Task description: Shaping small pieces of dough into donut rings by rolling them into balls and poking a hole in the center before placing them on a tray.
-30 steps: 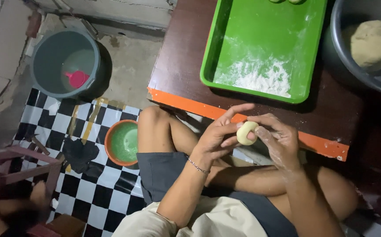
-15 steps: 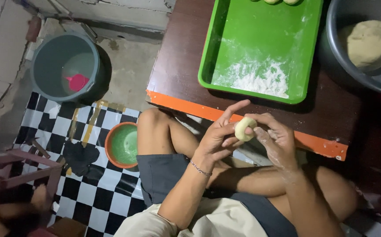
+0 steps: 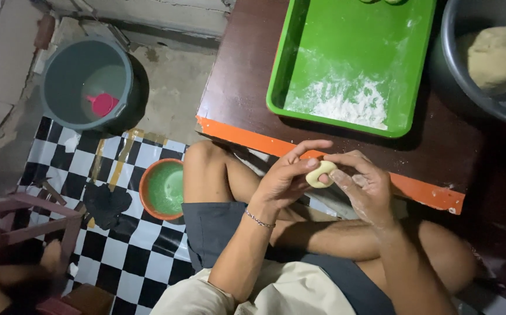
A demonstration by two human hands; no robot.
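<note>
Both hands, left hand [image 3: 285, 181] and right hand [image 3: 364, 184], pinch one dough piece [image 3: 320, 174], its long axis tilted up-right

dim, shadowed edges, blurred lower left

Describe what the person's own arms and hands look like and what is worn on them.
Both forearms are bare, with no sleeves reaching them. The left hand has a thin silver chain bracelet at the wrist. The right hand wears nothing visible and has pale flour dust on its fingers. No gloves or rings show.
</note>
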